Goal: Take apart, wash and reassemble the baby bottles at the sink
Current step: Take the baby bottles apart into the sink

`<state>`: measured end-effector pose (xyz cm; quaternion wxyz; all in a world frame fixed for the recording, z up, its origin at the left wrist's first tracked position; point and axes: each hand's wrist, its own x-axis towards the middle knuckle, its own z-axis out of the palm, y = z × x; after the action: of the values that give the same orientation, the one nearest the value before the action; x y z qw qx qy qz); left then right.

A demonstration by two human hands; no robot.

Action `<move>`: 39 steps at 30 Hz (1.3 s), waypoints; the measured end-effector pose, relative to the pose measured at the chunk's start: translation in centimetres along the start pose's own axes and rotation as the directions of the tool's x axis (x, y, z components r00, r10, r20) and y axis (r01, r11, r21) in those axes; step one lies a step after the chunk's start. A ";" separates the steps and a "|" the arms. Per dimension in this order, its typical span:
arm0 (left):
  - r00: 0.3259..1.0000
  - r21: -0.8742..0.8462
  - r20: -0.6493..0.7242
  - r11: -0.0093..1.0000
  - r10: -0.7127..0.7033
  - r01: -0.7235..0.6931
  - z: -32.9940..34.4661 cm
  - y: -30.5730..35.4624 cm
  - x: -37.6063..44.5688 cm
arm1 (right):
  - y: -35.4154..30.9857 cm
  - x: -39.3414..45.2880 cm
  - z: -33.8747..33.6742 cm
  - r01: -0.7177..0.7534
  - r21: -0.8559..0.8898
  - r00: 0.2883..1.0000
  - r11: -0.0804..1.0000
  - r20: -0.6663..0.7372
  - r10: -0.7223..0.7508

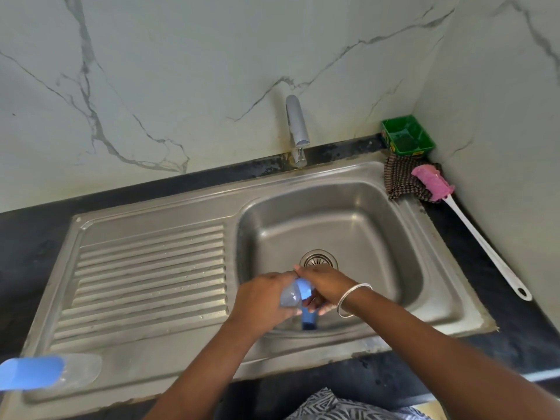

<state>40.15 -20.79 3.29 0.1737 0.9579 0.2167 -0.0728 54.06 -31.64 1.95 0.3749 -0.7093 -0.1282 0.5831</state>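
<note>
Head view, looking down on a steel sink unit (448,301) set in a dark counter (491,256) in a marble-walled corner.

Basin, right half of the unit: both hands meet over its near side, just in front of the drain (318,259). The left hand (260,301) is wrapped round the clear body of a baby bottle (290,296). The right hand (325,284), a bangle (353,299) on its wrist, is curled over the bottle's blue collar (304,288). A second blue part (309,321) shows below the hands near the basin's front wall; whether it is held cannot be told. The far and right parts of the basin are open.

Drainboard (148,277), left half: ribbed, wet in spots. A second bottle (48,372), clear with a blue cap, lies on its side at the near left corner, close to the unit's front edge.

Back edge: the tap (297,125) rises from the rear rim, spout towards the basin.

Far right corner: a green tub (407,135) against the walls, a checked cloth (400,180) on the sink's corner, and a pink-headed bottle brush (431,183) resting on the cloth, its white handle running along the right counter strip beside the wall.
</note>
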 end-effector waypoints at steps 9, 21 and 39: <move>0.985 -0.311 0.125 0.938 -0.121 0.155 -0.3 -1.1 0.6 | 0.6 -0.2 0.9 0.081 0.115 0.996 0.990 -0.035 -0.078; 0.804 -0.696 0.588 0.449 -0.091 0.560 -1.6 -3.2 2.1 | 0.8 -0.4 0.6 0.274 0.156 0.960 0.949 0.007 -0.278; 0.883 -0.005 0.365 0.948 -0.294 0.318 2.9 -2.4 3.4 | 4.9 -0.5 -4.4 0.192 -0.113 0.941 0.975 -0.261 -0.216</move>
<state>42.00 -18.51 -0.87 0.2276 0.8760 0.3319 -0.2659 56.71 -37.01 -0.87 0.4166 -0.7808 -0.1732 0.4323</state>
